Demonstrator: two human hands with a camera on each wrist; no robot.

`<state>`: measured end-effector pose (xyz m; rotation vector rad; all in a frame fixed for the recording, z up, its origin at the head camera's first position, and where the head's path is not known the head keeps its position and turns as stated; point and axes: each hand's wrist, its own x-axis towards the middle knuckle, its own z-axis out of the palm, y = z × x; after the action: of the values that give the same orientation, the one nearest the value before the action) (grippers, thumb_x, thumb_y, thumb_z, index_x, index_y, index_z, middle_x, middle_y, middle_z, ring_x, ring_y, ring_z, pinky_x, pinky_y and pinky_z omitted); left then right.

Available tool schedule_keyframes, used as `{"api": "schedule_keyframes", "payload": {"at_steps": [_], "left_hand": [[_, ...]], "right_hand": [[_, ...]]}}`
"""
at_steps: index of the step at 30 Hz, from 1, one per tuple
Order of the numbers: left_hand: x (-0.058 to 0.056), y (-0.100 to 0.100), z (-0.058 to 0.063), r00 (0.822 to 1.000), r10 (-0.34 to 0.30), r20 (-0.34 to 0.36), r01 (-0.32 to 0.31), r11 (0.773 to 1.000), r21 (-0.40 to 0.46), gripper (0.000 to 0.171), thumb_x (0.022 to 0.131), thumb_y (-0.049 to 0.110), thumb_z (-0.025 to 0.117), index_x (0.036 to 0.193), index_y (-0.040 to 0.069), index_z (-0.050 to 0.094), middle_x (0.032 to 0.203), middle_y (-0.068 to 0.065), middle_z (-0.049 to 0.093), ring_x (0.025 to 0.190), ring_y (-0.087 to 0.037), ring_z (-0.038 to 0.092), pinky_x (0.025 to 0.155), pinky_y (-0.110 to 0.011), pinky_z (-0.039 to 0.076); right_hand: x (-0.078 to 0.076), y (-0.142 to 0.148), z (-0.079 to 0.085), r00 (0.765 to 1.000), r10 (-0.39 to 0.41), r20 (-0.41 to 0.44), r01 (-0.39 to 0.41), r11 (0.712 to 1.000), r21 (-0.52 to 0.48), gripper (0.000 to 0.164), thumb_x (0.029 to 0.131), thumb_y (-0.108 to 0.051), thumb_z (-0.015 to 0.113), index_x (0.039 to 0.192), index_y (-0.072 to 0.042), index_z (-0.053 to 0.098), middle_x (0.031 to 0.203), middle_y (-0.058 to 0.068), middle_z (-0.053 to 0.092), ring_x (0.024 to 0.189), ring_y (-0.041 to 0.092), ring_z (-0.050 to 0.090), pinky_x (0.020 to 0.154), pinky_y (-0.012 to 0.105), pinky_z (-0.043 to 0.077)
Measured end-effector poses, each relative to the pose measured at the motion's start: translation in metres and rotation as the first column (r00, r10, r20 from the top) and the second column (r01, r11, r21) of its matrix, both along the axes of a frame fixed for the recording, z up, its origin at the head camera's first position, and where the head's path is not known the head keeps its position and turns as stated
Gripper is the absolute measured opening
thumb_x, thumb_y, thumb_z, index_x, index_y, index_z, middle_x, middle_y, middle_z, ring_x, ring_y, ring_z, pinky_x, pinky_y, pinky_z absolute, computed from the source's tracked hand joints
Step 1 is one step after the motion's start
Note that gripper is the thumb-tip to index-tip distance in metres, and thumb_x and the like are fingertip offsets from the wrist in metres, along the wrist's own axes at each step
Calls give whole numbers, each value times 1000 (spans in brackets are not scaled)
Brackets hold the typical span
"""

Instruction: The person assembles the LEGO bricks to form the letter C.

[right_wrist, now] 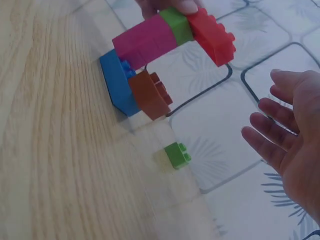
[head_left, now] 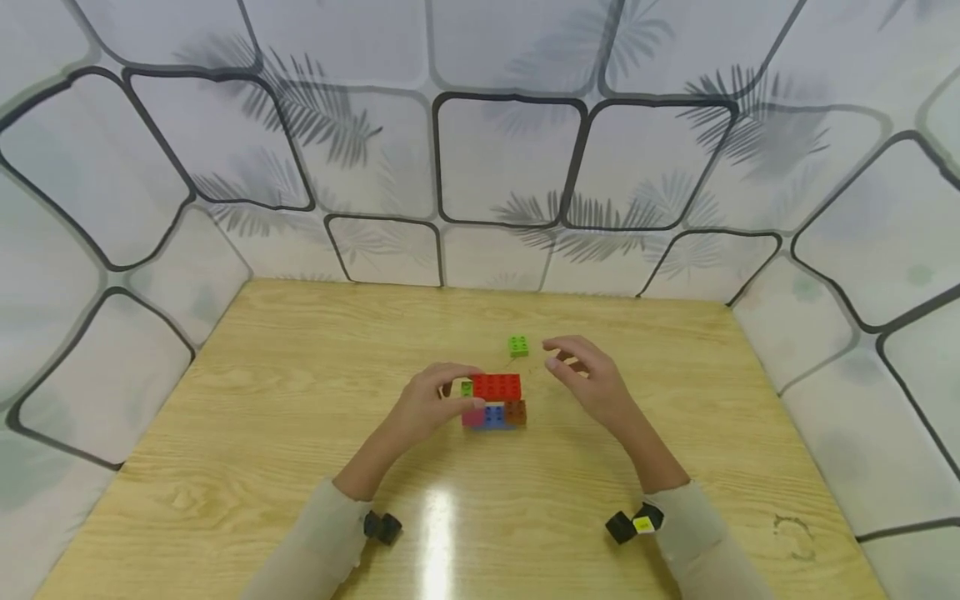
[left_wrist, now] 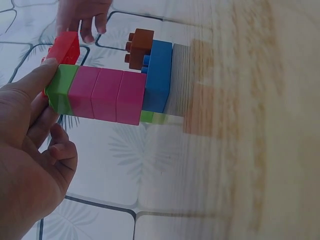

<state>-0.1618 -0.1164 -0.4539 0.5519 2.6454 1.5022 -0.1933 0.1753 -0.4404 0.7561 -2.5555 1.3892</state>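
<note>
A toy building-block structure stands on the table in front of me. Its base is a blue brick [left_wrist: 159, 77], with a column of pink bricks [left_wrist: 106, 94] at one end and a brown brick [left_wrist: 141, 49] at the other. A green brick [left_wrist: 62, 89] tops the pink column, and a red brick [head_left: 497, 386] sits on it, jutting out over the brown one. My left hand [head_left: 426, 408] pinches the structure's top at the green brick, between thumb and fingers. To the right, my right hand [head_left: 592, 379] hovers apart from the bricks, holding nothing, its fingers relaxed.
A loose light-green brick [head_left: 518, 346] lies behind the structure, between it and the back wall. The wooden table [head_left: 300, 358] is enclosed by patterned fabric walls [head_left: 510, 158] at the back and both sides.
</note>
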Motion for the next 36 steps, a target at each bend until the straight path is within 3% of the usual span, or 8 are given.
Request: {"api": "schedule_keyframes", "payload": {"at_steps": [9,18,26,36], "left_hand": [[-2,-6,3,1000,21,-16,-21,1000,-9,40,87,41,78,124,29,71,114,12,68,85,-20,47,67,-33,41],[-3,-6,2,1000,20,-3,-20,1000,-21,44,86,43,78,127,29,70,114,10,67,84,-18,46,65,-31,39],[-2,-6,3,999,32,4,-32,999,-15,45,85,44,79,126,28,71,114,10,67,84,-18,45,64,-31,38],[-2,-7,2,999,46,-12,-46,999,-20,45,84,44,80,125,28,72,116,10,68,82,-18,45,64,-31,39]], "right_hand": [[-11,0,-9,994,-15,104,14,1000,7,35,101,-21,64,135,-14,62,129,7,64,108,21,61,87,36,53],[-46,-2,-30,989,-11,145,-3,995,96,46,100,-33,65,139,-10,59,134,9,61,107,22,61,86,44,55],[-72,-3,-41,976,2,218,-35,988,149,49,100,-29,66,143,-9,55,142,8,55,109,26,60,88,48,53],[-86,-9,-49,968,26,251,-76,978,193,50,98,-26,68,144,-11,54,144,9,53,108,26,60,91,49,50]]}}
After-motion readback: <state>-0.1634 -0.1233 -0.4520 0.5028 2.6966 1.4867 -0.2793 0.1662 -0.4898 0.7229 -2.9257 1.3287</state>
